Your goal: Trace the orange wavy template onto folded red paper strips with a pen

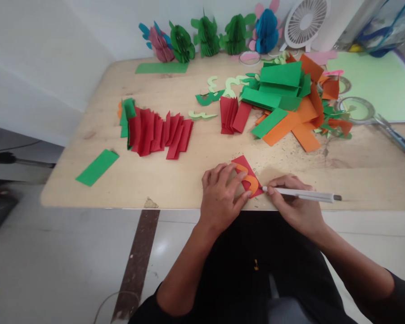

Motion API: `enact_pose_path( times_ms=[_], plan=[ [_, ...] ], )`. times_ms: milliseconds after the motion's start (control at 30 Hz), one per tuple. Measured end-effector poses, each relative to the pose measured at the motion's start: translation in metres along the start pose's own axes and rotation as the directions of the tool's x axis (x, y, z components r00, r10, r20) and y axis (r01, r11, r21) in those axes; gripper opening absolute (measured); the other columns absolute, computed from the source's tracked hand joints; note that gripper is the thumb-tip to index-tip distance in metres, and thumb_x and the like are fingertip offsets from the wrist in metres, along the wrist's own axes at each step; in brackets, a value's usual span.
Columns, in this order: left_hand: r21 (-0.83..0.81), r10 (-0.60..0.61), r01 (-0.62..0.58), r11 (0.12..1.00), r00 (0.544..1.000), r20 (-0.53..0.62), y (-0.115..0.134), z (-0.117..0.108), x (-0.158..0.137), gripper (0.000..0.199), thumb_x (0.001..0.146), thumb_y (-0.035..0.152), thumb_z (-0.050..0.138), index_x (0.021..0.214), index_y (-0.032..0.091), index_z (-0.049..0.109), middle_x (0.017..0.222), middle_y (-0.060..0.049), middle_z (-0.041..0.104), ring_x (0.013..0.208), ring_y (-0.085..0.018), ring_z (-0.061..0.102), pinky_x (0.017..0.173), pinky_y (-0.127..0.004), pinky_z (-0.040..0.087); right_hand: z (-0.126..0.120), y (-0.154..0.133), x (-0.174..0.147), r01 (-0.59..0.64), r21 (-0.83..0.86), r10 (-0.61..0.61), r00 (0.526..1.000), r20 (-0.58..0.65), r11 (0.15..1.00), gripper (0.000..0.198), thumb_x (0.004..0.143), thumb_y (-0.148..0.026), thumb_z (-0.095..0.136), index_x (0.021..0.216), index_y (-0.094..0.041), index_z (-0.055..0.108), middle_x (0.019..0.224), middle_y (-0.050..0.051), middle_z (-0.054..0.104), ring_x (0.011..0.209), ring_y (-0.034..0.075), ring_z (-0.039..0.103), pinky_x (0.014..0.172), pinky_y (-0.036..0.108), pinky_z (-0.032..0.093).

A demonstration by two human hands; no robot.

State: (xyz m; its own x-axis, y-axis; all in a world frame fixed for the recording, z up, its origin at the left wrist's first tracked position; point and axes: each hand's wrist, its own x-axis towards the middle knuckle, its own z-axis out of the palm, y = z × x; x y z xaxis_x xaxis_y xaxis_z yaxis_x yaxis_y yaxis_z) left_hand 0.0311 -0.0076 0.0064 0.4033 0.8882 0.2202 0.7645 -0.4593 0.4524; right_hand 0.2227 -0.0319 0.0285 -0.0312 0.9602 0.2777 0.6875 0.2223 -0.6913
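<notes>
At the table's front edge, a small red paper (243, 160) lies with an orange curved paper cutout (253, 183) on top of it. My left hand (219, 191) presses both down, its fingers spread and thumb apart, covering part of their left side. To the right, my right hand (295, 202) grips a white pen (307, 194) between thumb and fingers. The pen's tip points left and meets the right edge of the red paper beside the cutout.
Folded red strips (155, 132) stand left; a green strip (97, 167) lies nearer. Green and orange folded papers (280, 96) pile at right, near scissors (388, 128). Honeycomb paper figures (207, 38) and a white fan (305, 22) line the back.
</notes>
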Motion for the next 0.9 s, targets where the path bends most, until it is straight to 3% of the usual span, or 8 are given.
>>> enact_pose_path(
  times_ms=[333, 900],
  plan=[
    [0.000, 0.004, -0.004, 1.000, 1.000, -0.017, -0.0009, 0.0016, -0.0004, 0.039, 0.092, 0.045, 0.053, 0.121, 0.019, 0.061, 0.132, -0.013, 0.055, 0.125, -0.032, 0.043, 0.105, -0.052, 0.032, -0.0027, -0.0011, -0.0036, -0.009, 0.029, 0.009, 1.000, 0.014, 1.000, 0.010, 0.086, -0.027, 0.059, 0.077, -0.022, 0.063, 0.071, 0.000, 0.070, 0.064, 0.015, 0.064, 0.061, 0.029, 0.047],
    [0.007, 0.022, -0.022, 1.000, 0.999, -0.029, -0.0020, 0.0021, -0.0006, 0.040, 0.091, 0.043, 0.055, 0.123, 0.020, 0.061, 0.132, -0.012, 0.054, 0.125, -0.032, 0.043, 0.104, -0.052, 0.033, 0.0054, -0.0094, -0.0101, 0.112, 0.043, -0.115, 0.991, 0.072, 0.993, 0.006, 0.086, -0.020, 0.060, 0.081, -0.023, 0.062, 0.071, -0.002, 0.071, 0.064, 0.014, 0.064, 0.066, 0.030, 0.047]
  ],
)
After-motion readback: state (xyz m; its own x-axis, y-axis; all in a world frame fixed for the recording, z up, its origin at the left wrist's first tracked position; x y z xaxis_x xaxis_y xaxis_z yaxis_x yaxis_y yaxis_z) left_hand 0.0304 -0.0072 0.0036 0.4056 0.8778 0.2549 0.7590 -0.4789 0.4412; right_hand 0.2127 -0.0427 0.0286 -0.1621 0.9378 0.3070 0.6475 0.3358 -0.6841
